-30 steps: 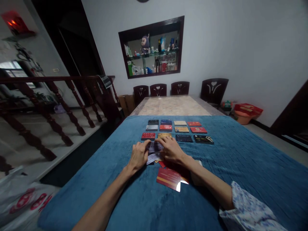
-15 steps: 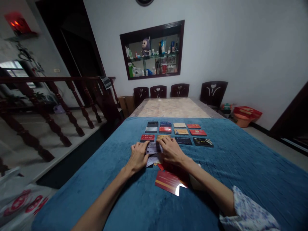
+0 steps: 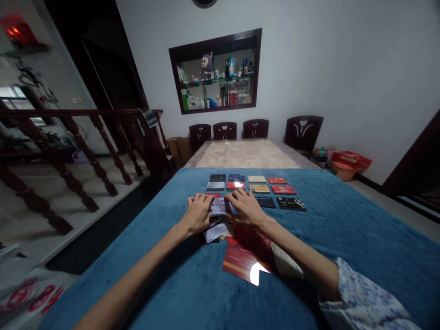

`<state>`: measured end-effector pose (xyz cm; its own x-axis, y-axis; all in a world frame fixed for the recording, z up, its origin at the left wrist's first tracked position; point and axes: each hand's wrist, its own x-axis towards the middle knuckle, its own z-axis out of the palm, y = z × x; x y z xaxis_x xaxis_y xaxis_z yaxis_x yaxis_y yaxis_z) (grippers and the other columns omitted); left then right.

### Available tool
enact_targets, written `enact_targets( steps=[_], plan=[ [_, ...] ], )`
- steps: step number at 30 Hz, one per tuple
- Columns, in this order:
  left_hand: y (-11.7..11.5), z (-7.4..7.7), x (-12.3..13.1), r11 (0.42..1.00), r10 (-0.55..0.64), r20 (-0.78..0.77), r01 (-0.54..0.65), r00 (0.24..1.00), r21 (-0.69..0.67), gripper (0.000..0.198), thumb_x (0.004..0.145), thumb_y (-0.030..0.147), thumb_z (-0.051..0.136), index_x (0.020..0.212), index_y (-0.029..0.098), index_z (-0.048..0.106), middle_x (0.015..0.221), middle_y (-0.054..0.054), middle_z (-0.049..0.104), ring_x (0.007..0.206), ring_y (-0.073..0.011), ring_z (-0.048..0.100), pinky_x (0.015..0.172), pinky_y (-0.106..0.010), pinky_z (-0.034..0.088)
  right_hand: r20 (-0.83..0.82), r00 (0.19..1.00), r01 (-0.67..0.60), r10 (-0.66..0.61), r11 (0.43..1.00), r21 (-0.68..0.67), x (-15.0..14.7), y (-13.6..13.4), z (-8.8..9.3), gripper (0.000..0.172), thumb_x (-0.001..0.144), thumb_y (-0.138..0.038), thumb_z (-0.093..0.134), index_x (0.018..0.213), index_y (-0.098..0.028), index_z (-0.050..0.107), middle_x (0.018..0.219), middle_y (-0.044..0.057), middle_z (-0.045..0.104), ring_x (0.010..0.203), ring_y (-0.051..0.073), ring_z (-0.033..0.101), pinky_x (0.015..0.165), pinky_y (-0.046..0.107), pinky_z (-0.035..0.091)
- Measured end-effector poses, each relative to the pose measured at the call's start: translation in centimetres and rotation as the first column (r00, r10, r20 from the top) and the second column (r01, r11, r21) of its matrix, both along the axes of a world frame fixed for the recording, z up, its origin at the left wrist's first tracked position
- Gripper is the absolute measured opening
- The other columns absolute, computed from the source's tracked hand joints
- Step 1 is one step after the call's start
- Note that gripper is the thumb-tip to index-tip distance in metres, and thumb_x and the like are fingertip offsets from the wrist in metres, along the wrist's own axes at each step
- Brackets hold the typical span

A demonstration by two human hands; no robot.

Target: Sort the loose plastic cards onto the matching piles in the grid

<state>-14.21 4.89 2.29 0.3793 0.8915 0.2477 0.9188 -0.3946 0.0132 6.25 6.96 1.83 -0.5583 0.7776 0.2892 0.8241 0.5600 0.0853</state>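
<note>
A white printed card (image 3: 220,207) is pinched at its two ends, its left end in my left hand (image 3: 198,214) and its right end in my right hand (image 3: 246,208). Just beyond it peeks a red card stack (image 3: 213,195), mostly covered by my fingers. Loose cards lie nearer to me: a white card (image 3: 217,232), a large red card (image 3: 242,266) with a gold stripe and a bright glare, and a cream piece (image 3: 286,262) partly under my right forearm. Whether more cards sit beneath the held one is hidden.
Rows of card stacks lie beyond my hands, including a black one (image 3: 291,204), a yellow one (image 3: 259,189) and a red one (image 3: 283,189). A blue cloth (image 3: 165,284) covers the near table. Dark chairs (image 3: 256,129) stand at the far end, a railing (image 3: 113,160) to the left.
Both hands have shifted slightly away from me with the white card, over the nearest row of stacks. More of the loose white card below now shows.
</note>
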Motion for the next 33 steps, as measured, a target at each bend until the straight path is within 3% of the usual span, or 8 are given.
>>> enact_targets(
  steps=[7,14,24,33],
  plan=[
    [2.2,1.3,-0.3,1.000,0.013,-0.032,-0.013,0.999,-0.006,0.050,0.080,0.011,0.059,0.127,0.020,0.048,0.131,-0.012,0.054,0.121,-0.0292,0.044,0.097,-0.047,0.035,0.044,0.999,0.008,-0.007,0.999,-0.032,-0.9,1.7,2.2,0.041,0.085,-0.036,0.059,0.121,-0.017,0.057,0.120,0.017,0.059,0.113,0.031,0.048,0.088,0.040,0.040],
    [5.6,1.6,-0.9,0.999,0.031,-0.071,-0.032,0.997,-0.015,0.045,0.081,0.014,0.056,0.125,0.020,0.049,0.128,-0.012,0.055,0.119,-0.0294,0.045,0.095,-0.048,0.036,0.093,0.995,0.034,-0.026,0.996,-0.083,-1.6,4.6,3.3,0.042,0.086,-0.038,0.056,0.121,-0.016,0.057,0.121,0.017,0.059,0.114,0.032,0.048,0.088,0.042,0.042],
    [11.1,1.8,-0.3,0.988,0.084,-0.139,-0.101,0.987,-0.116,0.040,0.081,0.014,0.055,0.120,0.020,0.054,0.126,-0.012,0.056,0.120,-0.0321,0.046,0.096,-0.053,0.039,0.141,0.987,0.095,-0.070,0.980,-0.175,-2.4,10.2,3.3,0.044,0.083,-0.040,0.063,0.123,-0.020,0.060,0.125,0.017,0.061,0.119,0.034,0.049,0.093,0.050,0.043],
    [14.2,1.5,-0.1,0.976,0.101,-0.143,-0.126,0.985,-0.180,0.042,0.081,0.013,0.054,0.122,0.020,0.054,0.130,-0.013,0.055,0.123,-0.0323,0.047,0.099,-0.056,0.042,0.144,0.987,0.107,-0.075,0.968,-0.228,-3.0,13.2,3.0,0.036,0.083,-0.043,0.062,0.115,-0.025,0.067,0.128,0.015,0.061,0.122,0.035,0.049,0.097,0.053,0.042]
  ],
)
